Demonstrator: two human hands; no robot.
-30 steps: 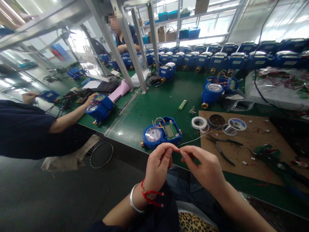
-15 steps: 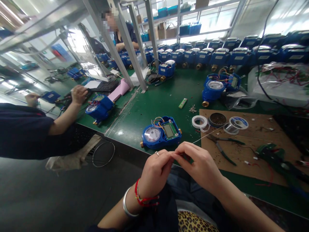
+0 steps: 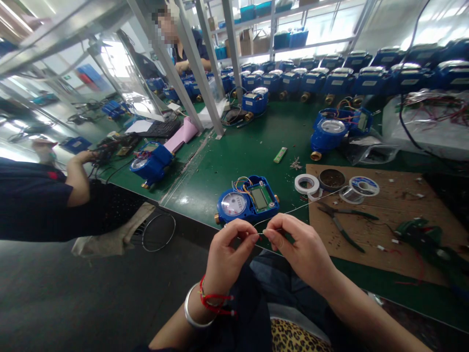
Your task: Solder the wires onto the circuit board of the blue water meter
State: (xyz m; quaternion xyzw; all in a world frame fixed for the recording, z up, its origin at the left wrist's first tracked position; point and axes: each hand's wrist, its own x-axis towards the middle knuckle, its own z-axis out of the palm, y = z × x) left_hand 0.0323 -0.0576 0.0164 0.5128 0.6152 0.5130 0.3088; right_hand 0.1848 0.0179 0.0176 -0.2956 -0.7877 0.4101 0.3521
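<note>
Silver-coloured wire runs from a spool on the cardboard to the person's hands. Left hand: thumb and forefinger pinched together on the wire. Right hand: thumb and forefinger likewise closed on it, a short length bridging the two. One opened blue meter lies on the green bench, just beyond the fingertips; pliers rest on the cardboard.
</note>
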